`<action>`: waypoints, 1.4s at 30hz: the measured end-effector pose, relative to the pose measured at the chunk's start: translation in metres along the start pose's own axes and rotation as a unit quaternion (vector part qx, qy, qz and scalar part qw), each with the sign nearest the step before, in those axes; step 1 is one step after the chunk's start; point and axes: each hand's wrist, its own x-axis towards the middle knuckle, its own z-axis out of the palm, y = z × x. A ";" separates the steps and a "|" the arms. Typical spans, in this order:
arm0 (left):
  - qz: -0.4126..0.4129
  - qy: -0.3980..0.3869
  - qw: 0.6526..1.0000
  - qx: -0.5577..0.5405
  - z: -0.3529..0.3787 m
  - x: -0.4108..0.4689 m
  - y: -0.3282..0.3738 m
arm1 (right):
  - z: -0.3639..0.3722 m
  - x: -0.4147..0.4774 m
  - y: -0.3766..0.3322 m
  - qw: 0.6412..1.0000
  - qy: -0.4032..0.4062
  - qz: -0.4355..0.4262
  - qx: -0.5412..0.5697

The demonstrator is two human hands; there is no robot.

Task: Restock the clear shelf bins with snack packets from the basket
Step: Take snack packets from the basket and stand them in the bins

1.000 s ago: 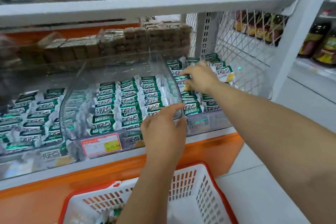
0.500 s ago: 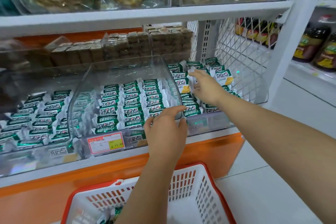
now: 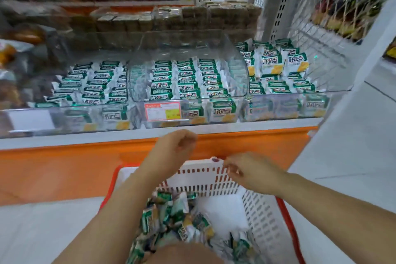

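1. Half a second ago both my hands were up at the shelf. The right one was in the right bin (image 3: 278, 106) among the packets, and the left one was on the front edge of the middle bin (image 3: 240, 64). Now both have come down to the basket (image 3: 263, 218).
2. My left hand (image 3: 173, 148) hangs over the far end of the basket. Its fingers are loosely bent and there is nothing in them.
3. My right hand (image 3: 250, 172) is next to the basket's far wall. Its fingers are loosely bent too, with nothing in them. The picture is blurry, so I cannot tell if the fingertips touch the wall.
4. The snack packets (image 3: 177, 223) lie in a messy pile at the bottom of the basket, under my left arm.
5. The bins already hold tidy rows of green and white packets.
6. I think the last packet is now in the right bin and my hands are free again. The basket is not empty, so the job is not done. Next I should reach down and grab more packets
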 end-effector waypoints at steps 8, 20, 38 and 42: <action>-0.047 0.091 0.985 0.136 0.051 -0.003 -0.127 | 0.077 0.033 0.007 0.953 -0.288 0.049 -0.077; 0.005 0.113 0.974 0.196 0.081 -0.007 -0.166 | 0.232 0.054 -0.004 0.877 -0.293 0.306 0.227; -0.075 -0.045 0.994 0.064 0.039 -0.027 -0.110 | 0.065 0.059 -0.013 0.969 -0.195 0.113 0.104; -0.060 -0.081 0.993 -0.068 0.014 -0.045 -0.064 | -0.022 0.031 -0.043 0.988 -0.105 0.049 0.100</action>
